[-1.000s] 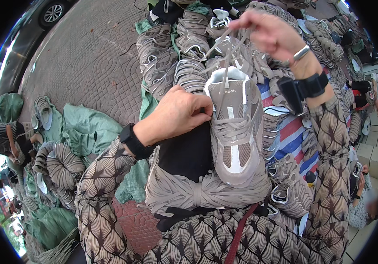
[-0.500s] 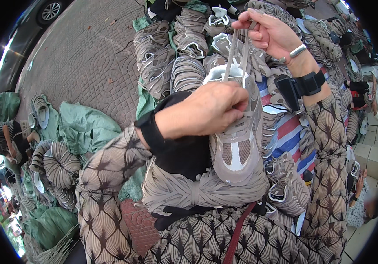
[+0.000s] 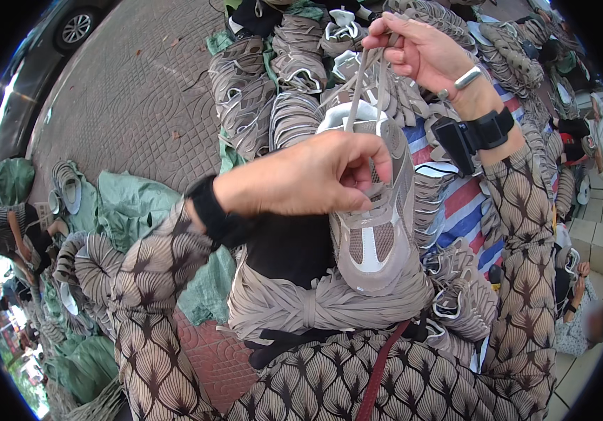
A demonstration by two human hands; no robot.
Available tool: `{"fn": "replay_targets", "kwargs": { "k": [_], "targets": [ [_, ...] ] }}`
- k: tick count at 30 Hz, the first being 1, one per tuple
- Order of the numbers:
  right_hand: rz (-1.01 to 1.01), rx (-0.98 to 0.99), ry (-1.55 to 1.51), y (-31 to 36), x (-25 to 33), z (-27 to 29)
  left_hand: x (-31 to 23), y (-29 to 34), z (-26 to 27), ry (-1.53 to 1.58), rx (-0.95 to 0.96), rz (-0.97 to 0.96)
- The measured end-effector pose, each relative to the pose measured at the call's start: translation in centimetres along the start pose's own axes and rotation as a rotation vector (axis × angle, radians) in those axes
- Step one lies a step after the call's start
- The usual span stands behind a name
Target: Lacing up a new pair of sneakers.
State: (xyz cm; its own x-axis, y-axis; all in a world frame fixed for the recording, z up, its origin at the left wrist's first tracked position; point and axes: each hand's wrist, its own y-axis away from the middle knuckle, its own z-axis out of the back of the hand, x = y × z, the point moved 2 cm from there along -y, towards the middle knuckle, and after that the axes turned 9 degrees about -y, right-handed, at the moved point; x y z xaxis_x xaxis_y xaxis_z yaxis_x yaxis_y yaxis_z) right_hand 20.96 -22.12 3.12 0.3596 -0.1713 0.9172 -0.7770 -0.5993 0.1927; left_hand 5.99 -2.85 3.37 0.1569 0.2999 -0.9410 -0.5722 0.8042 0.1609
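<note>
A beige-grey sneaker (image 3: 370,249) with a mesh toe and white trim lies in my lap, toe toward me. Beyond its collar, my right hand (image 3: 413,52) is closed on the raised shoelaces (image 3: 356,91), which run taut down to the shoe. My left hand (image 3: 308,172) hovers over the laced middle of the shoe, thumb and forefinger apart, its other fingers curled. I see nothing in its grip, and it hides part of the lacing. Under the toe sits a thick bundle of flat beige laces (image 3: 280,302), tied at its middle.
Rows of stacked shoe uppers (image 3: 242,98) lie ahead. More sneakers (image 3: 459,284) rest by my right side on a striped sheet (image 3: 459,210). Green sacks (image 3: 136,207) and shoe piles are at left on the paving. People sit at both edges; a car (image 3: 75,29) stands far left.
My left hand has shifted a little left, and its thumb and forefinger have parted. My right hand, still pinching the laces, has moved slightly left.
</note>
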Motion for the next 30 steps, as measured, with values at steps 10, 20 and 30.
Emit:
{"fn": "replay_targets", "kwargs": {
  "k": [10,20,30],
  "targets": [
    [0.251,-0.057,0.206,-2.7,1.0,-1.1,-0.5,1.6,-2.8,-0.726,-0.359,-0.259],
    [0.205,0.012,0.346,-3.1,2.5,-3.7,3.8,-1.5,1.6,-0.224,-0.558,0.099],
    [0.101,0.692,-0.181,-2.7,5.7,-5.7,2.7,-0.3,1.9,0.130,-0.447,-0.064]
  ]
}}
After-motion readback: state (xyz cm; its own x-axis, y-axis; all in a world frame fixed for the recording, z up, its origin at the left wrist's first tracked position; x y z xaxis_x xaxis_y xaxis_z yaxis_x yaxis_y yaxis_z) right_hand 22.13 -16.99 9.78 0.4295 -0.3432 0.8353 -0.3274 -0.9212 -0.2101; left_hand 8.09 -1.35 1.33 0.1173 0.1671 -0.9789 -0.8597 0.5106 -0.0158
